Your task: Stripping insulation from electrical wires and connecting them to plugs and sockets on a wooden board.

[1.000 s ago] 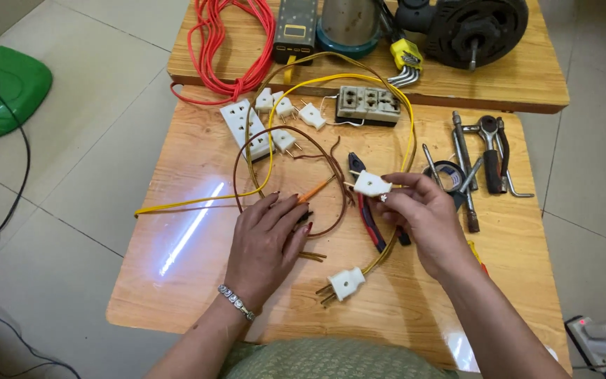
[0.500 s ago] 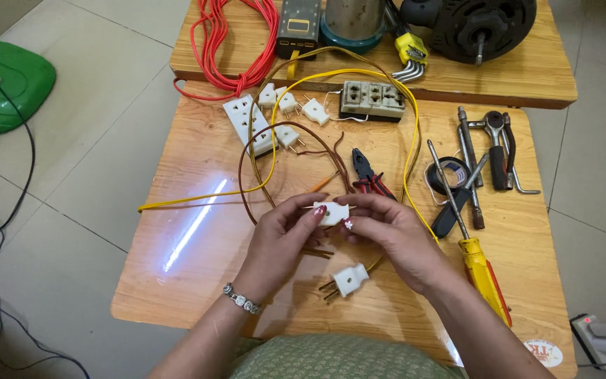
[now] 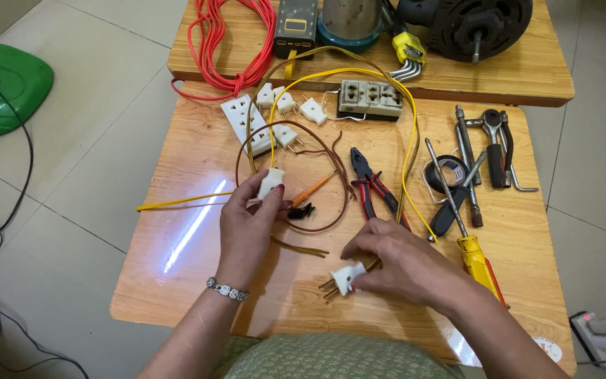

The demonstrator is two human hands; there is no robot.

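Wooden table (image 3: 177, 281), white plug (image 3: 271, 182) in left grip (image 3: 247, 217) (raised)

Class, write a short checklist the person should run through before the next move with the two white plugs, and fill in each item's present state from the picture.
1. Left hand grips a white plug clear of the table: ok.
2. Right hand rests on the second white plug, its yellow cable attached: ok.
3. Second plug's prongs unbent: cannot tell.
4. Pliers within reach, beside the right hand: ok.
5. Yellow-handled screwdriver within reach: ok.
6. Brown wire loop untangled from the yellow cable: not ok, they cross.
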